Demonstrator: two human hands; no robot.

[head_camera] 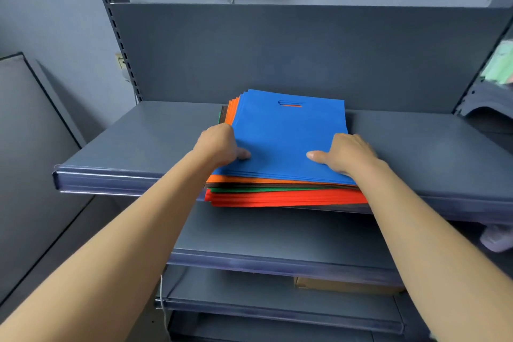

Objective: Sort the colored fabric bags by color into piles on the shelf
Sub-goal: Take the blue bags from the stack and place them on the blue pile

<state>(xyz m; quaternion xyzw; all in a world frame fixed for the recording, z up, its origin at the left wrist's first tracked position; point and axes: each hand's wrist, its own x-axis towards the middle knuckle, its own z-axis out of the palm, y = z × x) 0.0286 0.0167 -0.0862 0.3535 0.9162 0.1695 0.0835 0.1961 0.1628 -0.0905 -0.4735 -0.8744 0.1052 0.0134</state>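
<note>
On the top shelf (138, 141), at twelve o'clock from me, sits one mixed stack of fabric bags. The blue bags (288, 133) lie on top, handle slot toward twelve. Beneath them come orange bags (231, 112), a green bag (249, 189) and, lowest, red bags (277, 198) overhanging the shelf's front lip. My left hand (222, 144) clasps the blue bundle's edge at eight o'clock, thumb on top, fingers curled round the side. My right hand (347, 155) grasps the opposite edge at four o'clock, thumb pressed on the blue cloth.
</note>
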